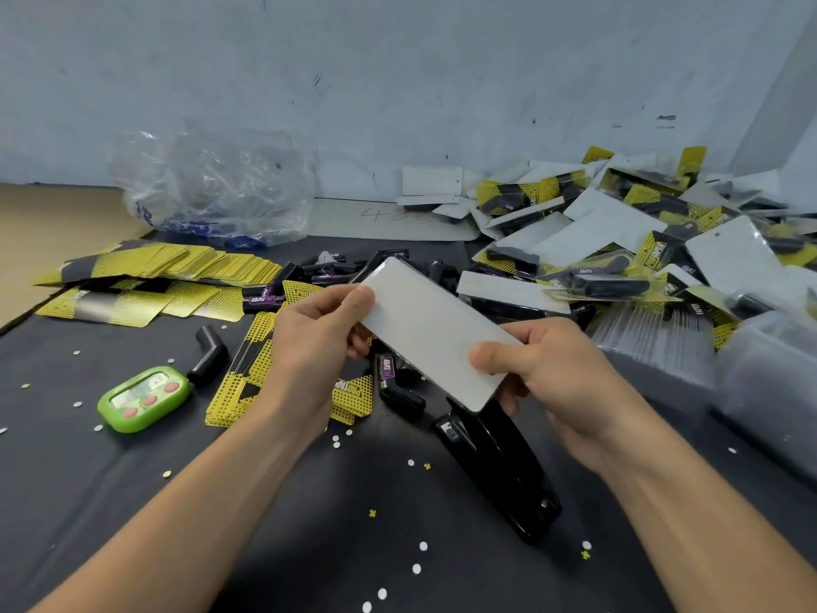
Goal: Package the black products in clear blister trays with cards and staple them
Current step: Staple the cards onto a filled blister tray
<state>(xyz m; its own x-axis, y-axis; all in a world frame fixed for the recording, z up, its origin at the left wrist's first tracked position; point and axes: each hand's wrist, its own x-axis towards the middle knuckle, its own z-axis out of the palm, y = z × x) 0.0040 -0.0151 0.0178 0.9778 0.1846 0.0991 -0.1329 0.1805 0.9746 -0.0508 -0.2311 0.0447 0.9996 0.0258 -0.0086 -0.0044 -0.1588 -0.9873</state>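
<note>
Bare mat (132, 502) near left (paper dots only); stapler (499, 471) and packs (619, 241) crowd right.

both bare forearms enter from the bottom edge and converge toward centre. left hand (314, 342): back of hand to camera, thumb on top of the far-left end of the flat white rectangular card pack (431, 331), fingers curled underneath. right hand (557, 382): thumb pressed flat on the near-right end, fingers curled below. pack pinched at both ends, lying diagonally between the hands.
</note>
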